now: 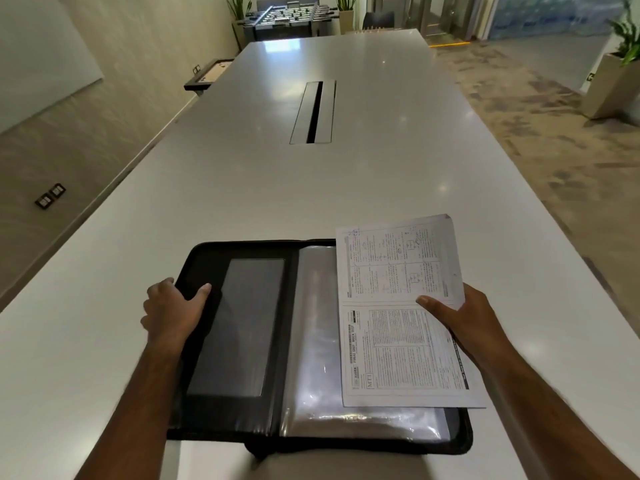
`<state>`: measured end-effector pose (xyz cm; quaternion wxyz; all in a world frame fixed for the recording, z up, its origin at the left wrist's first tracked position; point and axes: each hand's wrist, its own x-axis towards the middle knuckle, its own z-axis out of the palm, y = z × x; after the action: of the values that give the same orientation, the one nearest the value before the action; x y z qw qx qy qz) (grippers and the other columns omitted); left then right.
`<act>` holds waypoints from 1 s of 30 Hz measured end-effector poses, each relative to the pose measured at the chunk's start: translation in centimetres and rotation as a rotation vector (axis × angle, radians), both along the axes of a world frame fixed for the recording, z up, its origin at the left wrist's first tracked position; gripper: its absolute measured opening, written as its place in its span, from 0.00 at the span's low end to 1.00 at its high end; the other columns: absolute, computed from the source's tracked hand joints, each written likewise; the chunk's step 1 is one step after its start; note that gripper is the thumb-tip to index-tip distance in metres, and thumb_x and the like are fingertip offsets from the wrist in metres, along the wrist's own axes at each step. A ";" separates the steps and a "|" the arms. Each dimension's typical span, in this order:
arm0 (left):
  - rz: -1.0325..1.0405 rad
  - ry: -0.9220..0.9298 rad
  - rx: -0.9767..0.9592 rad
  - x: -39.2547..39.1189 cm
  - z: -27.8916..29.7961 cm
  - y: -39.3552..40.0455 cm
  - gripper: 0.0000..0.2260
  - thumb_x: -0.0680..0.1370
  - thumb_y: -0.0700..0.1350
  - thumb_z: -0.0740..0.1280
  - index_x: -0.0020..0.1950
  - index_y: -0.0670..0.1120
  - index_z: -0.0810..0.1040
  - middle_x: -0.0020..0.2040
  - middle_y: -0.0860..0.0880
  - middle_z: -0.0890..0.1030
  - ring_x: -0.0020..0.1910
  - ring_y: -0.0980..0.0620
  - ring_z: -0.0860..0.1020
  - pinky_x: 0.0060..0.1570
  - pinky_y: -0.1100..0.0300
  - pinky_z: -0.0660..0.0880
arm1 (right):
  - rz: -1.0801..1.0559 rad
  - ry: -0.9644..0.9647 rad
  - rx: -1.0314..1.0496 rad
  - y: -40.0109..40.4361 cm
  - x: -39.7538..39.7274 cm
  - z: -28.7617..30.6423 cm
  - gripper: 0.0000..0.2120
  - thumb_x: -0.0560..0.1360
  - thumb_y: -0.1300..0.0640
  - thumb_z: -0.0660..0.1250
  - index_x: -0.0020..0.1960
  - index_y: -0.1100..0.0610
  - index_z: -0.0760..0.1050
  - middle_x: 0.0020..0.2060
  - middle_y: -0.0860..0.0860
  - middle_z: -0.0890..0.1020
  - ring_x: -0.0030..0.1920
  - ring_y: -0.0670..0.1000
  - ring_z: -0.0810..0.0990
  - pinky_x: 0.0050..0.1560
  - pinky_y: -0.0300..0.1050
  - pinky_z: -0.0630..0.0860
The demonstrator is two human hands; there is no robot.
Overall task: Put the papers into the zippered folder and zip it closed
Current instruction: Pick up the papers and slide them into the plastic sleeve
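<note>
The folder [242, 341] lies open flat at the near edge of the table [242, 188], its near side hanging slightly past that edge. Its left half is black with a dark, glossy rectangular panel [239, 327]; its right half shows clear plastic sleeves [311, 341], shiny and a little wrinkled.

The left hand [173, 310] grips the folder's left edge: the thumb lies on the inner face just beside the panel, and the fingers curl round the outside of the edge.

The right hand [464, 320] pinches the papers [398, 306] at their right edge, thumb on top of the printed page, fingers hidden underneath. The papers are over the right half of the folder, above the sleeves, and their far end reaches past the folder's far edge. They carry dense printed text and small diagrams. Whether their near end touches the sleeves cannot be told.

Farther along, in the middle of the table, a long cable slot [313, 112] with a dark opening is set into the top.

Beyond the far end of the table stands a foosball table [291, 15], with potted plants [346, 12] beside it.
</note>
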<state>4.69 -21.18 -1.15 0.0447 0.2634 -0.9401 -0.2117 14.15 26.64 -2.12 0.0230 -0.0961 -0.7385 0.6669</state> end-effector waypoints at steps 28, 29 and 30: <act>-0.405 0.010 0.087 -11.5 7.3 4.7 0.35 0.65 0.60 0.83 0.62 0.42 0.78 0.58 0.40 0.83 0.60 0.36 0.79 0.58 0.44 0.80 | -0.134 -0.048 0.080 3.7 1.6 0.0 0.22 0.69 0.44 0.79 0.61 0.45 0.79 0.49 0.46 0.89 0.45 0.49 0.89 0.41 0.46 0.86; -0.429 0.014 0.067 -12.0 7.6 5.3 0.36 0.65 0.60 0.83 0.64 0.42 0.77 0.59 0.40 0.82 0.61 0.36 0.78 0.58 0.44 0.79 | -0.138 -0.051 0.082 3.9 1.7 0.0 0.22 0.70 0.45 0.79 0.62 0.46 0.79 0.50 0.47 0.89 0.45 0.49 0.90 0.41 0.47 0.86; -0.450 0.019 0.049 -12.5 7.9 5.9 0.37 0.65 0.60 0.83 0.66 0.42 0.76 0.60 0.40 0.81 0.63 0.36 0.77 0.59 0.44 0.78 | -0.139 -0.052 0.081 4.1 1.8 -0.1 0.22 0.70 0.45 0.79 0.62 0.47 0.80 0.50 0.47 0.89 0.45 0.50 0.90 0.41 0.48 0.86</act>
<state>-7.85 -15.28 6.78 -0.0012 0.0462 -0.9692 -0.2417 15.97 30.73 -2.18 0.0538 -0.1633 -0.7568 0.6306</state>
